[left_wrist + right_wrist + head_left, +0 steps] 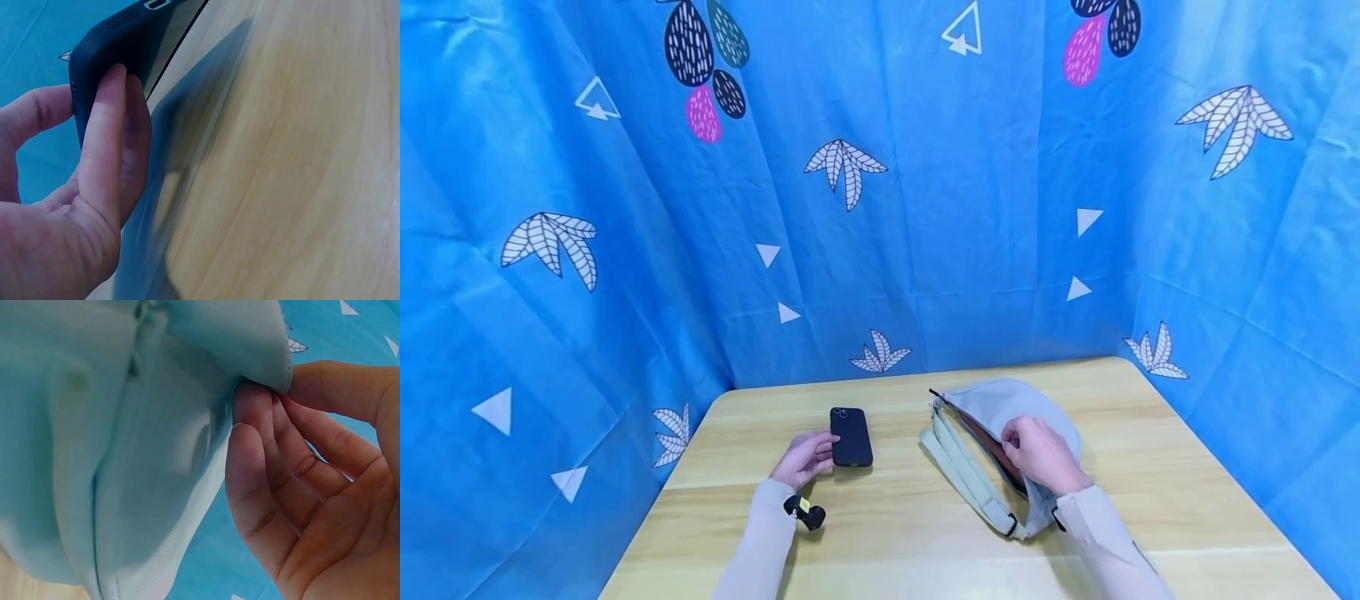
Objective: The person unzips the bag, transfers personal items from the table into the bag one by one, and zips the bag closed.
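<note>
Lying on the wooden table (pixel 880 533), a dark phone (pixel 851 437) is seen in the head view with its camera lenses facing up at the far end, and its near left edge is gripped by the left hand (pixel 805 458). To the right, well apart from the phone, a pale grey-green sling bag (pixel 1000 417) is set on the table with its zip opened and a reddish lining exposed; its strap (pixel 962 479) is laid along the left side. The right hand (pixel 1041 454) is placed on the bag at the opening. A blue patterned cloth (pixel 925 208) is hung behind and around the table. In the left wrist view, the phone (pixel 119 44) is shown in a matte dark case, its corner tilted up off the table (pixel 300 175) and pinched between thumb and curled fingers (pixel 103 144). In the right wrist view, the edge of the bag (pixel 156 437) is shown as smooth, pale fabric with stitched seams, pinched between the thumb and bent fingertips (pixel 256 406) of the right hand (pixel 306 487).
</note>
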A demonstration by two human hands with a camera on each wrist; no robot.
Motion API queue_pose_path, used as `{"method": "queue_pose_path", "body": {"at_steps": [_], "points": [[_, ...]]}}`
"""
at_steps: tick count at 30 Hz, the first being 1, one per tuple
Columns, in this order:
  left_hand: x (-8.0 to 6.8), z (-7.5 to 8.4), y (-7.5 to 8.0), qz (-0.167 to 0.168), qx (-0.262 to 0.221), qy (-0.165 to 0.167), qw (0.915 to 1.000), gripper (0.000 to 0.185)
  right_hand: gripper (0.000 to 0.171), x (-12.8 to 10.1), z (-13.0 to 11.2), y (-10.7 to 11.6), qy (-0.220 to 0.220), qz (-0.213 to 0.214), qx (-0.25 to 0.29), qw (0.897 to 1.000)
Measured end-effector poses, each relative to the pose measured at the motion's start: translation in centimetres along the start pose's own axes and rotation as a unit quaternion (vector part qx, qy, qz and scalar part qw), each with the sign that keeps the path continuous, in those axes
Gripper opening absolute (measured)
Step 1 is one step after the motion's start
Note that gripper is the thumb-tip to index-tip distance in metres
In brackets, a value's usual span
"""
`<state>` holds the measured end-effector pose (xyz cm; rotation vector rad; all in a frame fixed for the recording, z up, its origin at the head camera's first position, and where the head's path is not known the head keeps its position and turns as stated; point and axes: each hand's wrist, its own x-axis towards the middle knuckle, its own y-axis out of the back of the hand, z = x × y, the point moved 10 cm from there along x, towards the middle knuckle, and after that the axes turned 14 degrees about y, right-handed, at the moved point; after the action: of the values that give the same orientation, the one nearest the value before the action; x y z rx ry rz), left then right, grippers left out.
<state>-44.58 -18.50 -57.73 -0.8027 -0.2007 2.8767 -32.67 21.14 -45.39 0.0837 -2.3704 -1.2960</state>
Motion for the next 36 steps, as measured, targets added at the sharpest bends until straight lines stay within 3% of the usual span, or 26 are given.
{"method": "queue_pose_path", "body": {"at_steps": [7,21,29,36], "points": [[0.0,-0.1,-0.9,-0.009,-0.011,-0.002,0.9999,0.010,0.010,-0.2,0.1,-0.1,-0.005,0.000,-0.001,1.000],[-0.8,0.1,-3.3,-0.062,-0.010,0.000,0.9981,0.021,0.012,-0.1,0.0,0.2,0.008,0.013,-0.011,1.000],[-1.1,0.0,-4.6,-0.065,-0.014,0.003,0.9978,0.014,0.012,-0.1,0.0,0.2,0.011,0.013,-0.009,1.000],[-1.4,0.2,-6.6,-0.092,-0.016,0.004,0.9956,0.010,0.013,0.0,-0.1,0.2,0.008,0.010,-0.005,1.000]]}}
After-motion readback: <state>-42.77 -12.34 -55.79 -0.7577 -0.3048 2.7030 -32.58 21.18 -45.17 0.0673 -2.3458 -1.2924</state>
